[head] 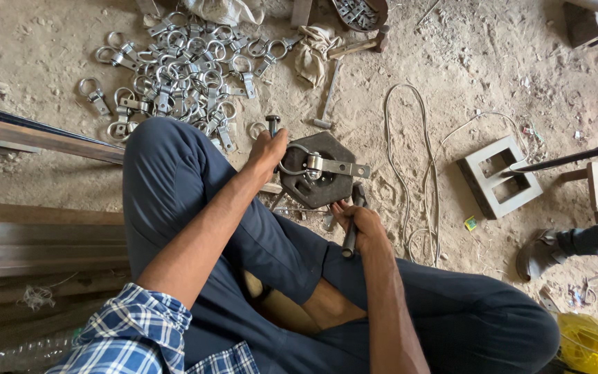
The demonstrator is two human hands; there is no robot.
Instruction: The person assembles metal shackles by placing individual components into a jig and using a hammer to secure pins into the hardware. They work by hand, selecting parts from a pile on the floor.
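One dark octagonal steel block sits on the dusty floor, a bent shiny latch piece atop; left hand pinches it at nine o'clock, right hand clamped around a black rod at five.

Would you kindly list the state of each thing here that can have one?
Left hand: gripping a bent wire on the block.
Right hand: closed round a dark rod.
Hexagonal block: flat on the ground, metal piece on top.
Ring fittings: heaped loosely.
Hammer: lying unused.
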